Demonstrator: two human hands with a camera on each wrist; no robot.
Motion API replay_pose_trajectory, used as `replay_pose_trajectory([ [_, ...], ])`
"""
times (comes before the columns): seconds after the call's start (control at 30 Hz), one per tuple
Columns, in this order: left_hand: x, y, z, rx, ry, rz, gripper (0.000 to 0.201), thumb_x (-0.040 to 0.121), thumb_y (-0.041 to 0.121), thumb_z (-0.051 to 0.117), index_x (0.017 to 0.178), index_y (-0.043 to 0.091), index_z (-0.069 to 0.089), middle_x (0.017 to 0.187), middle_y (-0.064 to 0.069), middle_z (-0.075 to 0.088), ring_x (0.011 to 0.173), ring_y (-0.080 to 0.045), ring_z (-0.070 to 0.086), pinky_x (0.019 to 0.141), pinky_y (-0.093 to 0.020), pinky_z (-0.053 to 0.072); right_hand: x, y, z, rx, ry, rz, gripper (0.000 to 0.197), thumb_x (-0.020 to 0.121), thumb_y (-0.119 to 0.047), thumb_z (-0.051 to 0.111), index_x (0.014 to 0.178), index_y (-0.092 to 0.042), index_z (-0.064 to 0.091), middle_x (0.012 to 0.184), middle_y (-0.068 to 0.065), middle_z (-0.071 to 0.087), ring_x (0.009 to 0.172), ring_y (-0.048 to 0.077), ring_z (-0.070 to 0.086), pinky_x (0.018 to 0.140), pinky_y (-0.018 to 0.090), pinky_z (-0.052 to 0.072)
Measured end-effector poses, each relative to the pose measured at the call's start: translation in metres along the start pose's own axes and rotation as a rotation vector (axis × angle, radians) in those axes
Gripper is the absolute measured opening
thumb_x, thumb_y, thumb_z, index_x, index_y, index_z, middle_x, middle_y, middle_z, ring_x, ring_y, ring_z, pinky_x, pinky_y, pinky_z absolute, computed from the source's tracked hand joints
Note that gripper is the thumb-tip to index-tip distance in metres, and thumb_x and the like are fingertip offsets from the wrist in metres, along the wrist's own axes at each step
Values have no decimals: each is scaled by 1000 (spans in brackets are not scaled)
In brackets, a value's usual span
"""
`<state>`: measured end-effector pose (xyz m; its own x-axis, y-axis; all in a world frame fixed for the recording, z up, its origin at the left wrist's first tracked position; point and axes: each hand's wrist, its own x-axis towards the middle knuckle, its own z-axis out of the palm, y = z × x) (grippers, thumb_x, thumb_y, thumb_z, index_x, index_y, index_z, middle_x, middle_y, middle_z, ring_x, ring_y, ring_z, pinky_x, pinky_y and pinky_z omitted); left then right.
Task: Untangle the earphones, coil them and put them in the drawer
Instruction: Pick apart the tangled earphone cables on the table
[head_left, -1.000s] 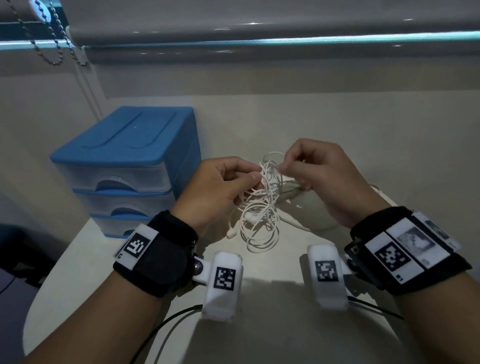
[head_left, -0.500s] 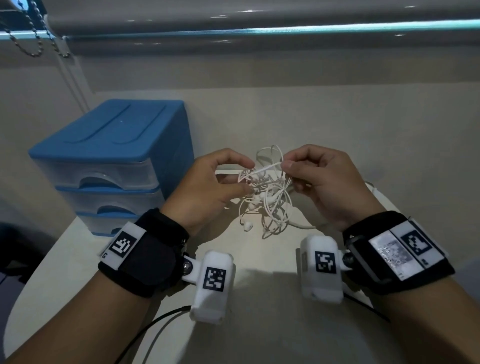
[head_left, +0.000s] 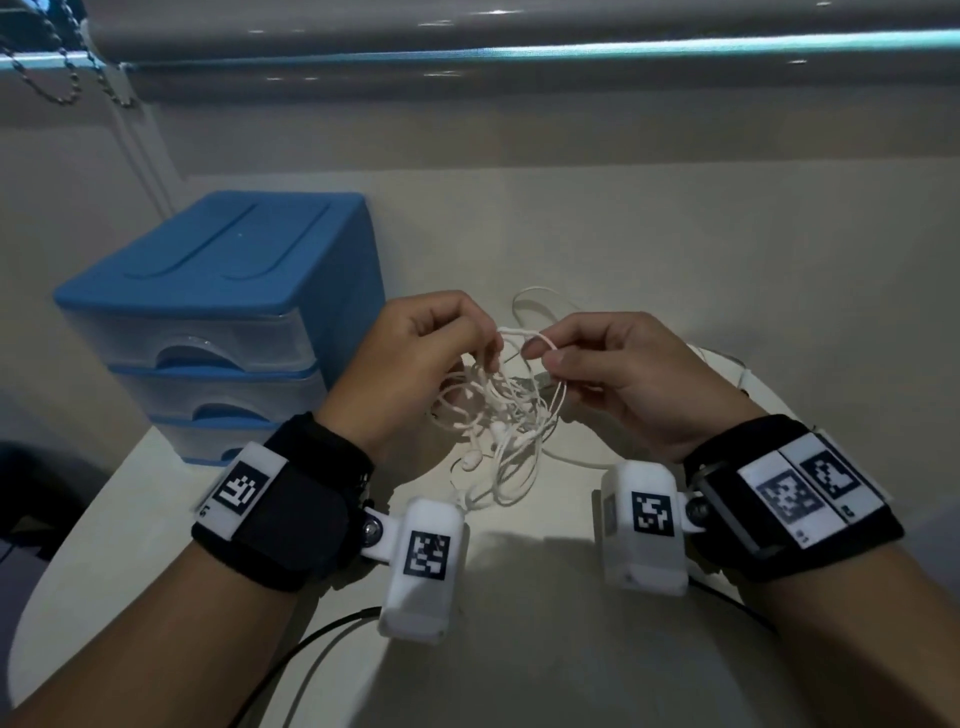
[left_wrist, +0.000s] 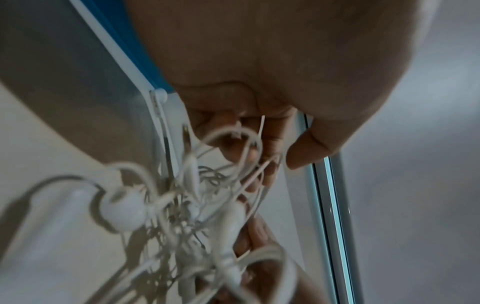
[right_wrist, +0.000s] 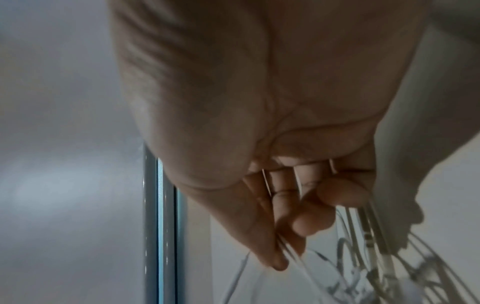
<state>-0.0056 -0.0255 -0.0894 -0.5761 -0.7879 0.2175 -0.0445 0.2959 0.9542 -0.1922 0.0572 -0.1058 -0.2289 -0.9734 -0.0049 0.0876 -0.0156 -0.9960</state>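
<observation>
Over the middle of the table (head_left: 519, 649), you're holding the earphones (head_left: 498, 431) up in the air, with the lowest loops dangling just above or maybe brushing the surface, hard to tell. Your left hand (head_left: 415, 364) is curling in and pinching a strand near the top of the knot, and your right hand (head_left: 623, 374) is nipping another loop between thumb and forefinger, other fingers loosely bent. Makes sense: letting the mess hang probably lets the buds' weight pull the loops apart while you're teasing one strand free. It's looking very much tangled, so coiling is a way off. The blue drawer unit (head_left: 218, 322) is sitting at the table's far left corner, all drawers closed, within easy reach for later.
</observation>
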Motion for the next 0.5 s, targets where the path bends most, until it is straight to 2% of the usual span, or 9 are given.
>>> replay_pose_trajectory([
  [0.07,0,-1,-1,112,29,10,17,94,14,65,87,1,72,60,3,62,53,-5,53,56,-19,42,0,0,0,62,11,-21,9,92,3,63,96,8,70,71,15,52,66,24,39,66,37,37],
  [0.1,0,-1,-2,164,27,15,13,94,19,68,91,8,74,67,-1,64,57,-4,55,61,-18,43,0,0,-1,88,4,-44,9,92,1,64,96,6,70,70,13,52,64,23,41,69,40,37],
  [0.17,0,-1,-3,235,-41,-28,14,90,36,74,103,28,75,94,-6,68,72,-4,64,68,-17,48,-1,-1,-1,119,-34,-94,15,92,-2,63,102,8,69,74,13,53,63,19,48,66,37,43],
  [0.2,-1,-1,-4,258,-110,-64,24,87,45,76,110,38,72,104,-3,68,82,-5,68,73,-19,51,-2,-1,0,131,-55,-112,19,92,-1,62,106,11,67,76,15,54,62,19,52,62,32,46],
  [0.27,-3,-2,-3,300,-232,-123,40,80,55,77,119,47,68,114,5,69,99,-17,72,89,-39,59,-1,-1,2,134,-72,-136,24,93,1,61,111,16,63,76,15,55,61,18,56,58,25,50],
  [0.33,-4,-3,-2,294,-263,-153,32,84,44,80,115,40,72,111,1,74,102,-40,69,91,-55,56,1,0,2,129,-31,-161,20,92,2,62,108,12,66,74,13,59,60,17,57,56,22,50],
  [0.4,-3,-3,-1,289,-204,-156,11,90,27,77,101,29,79,99,-6,77,95,-47,68,77,-47,55,4,-1,-1,154,47,-194,16,91,3,64,105,5,70,74,10,63,60,16,58,55,21,50],
  [0.43,-2,-5,-2,294,-176,-147,8,92,20,74,96,24,80,94,-6,77,89,-43,69,74,-39,53,5,-2,-2,178,84,-199,16,91,3,64,105,3,71,75,10,65,60,16,59,54,20,50],
  [0.5,0,-6,-2,263,-156,-136,11,94,12,69,94,15,80,81,-1,77,68,-19,68,67,-21,51,6,-4,-6,215,153,-173,17,92,5,62,107,4,71,80,12,65,61,17,60,52,22,48],
])
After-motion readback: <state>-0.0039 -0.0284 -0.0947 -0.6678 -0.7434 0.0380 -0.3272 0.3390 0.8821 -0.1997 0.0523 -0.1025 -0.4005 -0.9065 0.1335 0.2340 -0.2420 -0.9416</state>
